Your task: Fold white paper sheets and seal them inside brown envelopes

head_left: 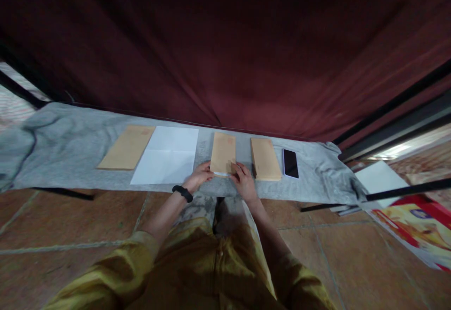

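A brown envelope (223, 152) lies upright on the grey cloth (70, 145) in front of me, with a white edge showing at its near end. My left hand (199, 176) pinches the envelope's near left corner; a black band sits on that wrist. My right hand (244, 181) presses its fingers together on the near right corner. A second brown envelope (265, 158) lies just right of it. Further left are a white unfolded sheet (167, 155) and a larger brown envelope (127, 147).
A black phone (291, 163) lies right of the envelopes. A dark red curtain (225, 51) hangs behind the cloth-covered table. White paper (378, 177) and a coloured poster (419, 225) lie on the tiled floor at right, with black rods across them.
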Motion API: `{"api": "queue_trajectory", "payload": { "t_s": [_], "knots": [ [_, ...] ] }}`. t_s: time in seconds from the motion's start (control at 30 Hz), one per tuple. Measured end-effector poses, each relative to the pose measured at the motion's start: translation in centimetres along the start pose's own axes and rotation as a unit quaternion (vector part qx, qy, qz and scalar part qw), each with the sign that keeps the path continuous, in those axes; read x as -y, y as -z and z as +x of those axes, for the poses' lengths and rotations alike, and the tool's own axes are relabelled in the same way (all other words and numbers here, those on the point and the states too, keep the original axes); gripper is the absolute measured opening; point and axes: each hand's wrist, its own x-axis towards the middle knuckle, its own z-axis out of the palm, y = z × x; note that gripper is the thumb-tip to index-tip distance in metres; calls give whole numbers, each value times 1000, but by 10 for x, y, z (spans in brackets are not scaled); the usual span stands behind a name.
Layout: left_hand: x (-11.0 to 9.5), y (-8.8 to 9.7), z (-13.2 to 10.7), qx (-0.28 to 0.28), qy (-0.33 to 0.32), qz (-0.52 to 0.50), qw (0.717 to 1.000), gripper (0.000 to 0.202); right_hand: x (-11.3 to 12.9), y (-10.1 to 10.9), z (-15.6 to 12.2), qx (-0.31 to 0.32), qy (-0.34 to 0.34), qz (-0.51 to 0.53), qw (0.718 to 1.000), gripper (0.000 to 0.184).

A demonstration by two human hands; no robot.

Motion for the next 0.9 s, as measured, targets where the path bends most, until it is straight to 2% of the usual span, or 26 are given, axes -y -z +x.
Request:
{"api": "queue_trajectory", "payload": {
  "t_s": [0.1,0.3,0.5,0.6,0.67,0.77,0.83,0.9],
  "knots": [
    [2,4,3,-1,-6,-8,1000,55,-2,-1,1,23,22,-5,999,48],
    [3,7,14,47,5,5,999,48,-6,-2,-2,18,33,39,999,44],
    [11,9,11,71,0,41,997,61,-8,-3,1,26,15,30,999,41],
    [13,5,4,24,-29,110,993,63,-8,-3,2,52,32,-10,998,43],
    [14,1,-3,-28,-67,186,980,64,-9,-3,2,70,52,-41,995,44],
    [16,-6,-15,-88,-116,328,934,62,-10,-2,1,84,71,-76,991,41],
    [17,-8,-21,-103,-141,401,899,60,-12,-2,2,91,79,-93,988,40],
    [18,-7,-23,-96,-172,444,874,58,-13,0,3,100,88,-109,985,40]
  ]
}}
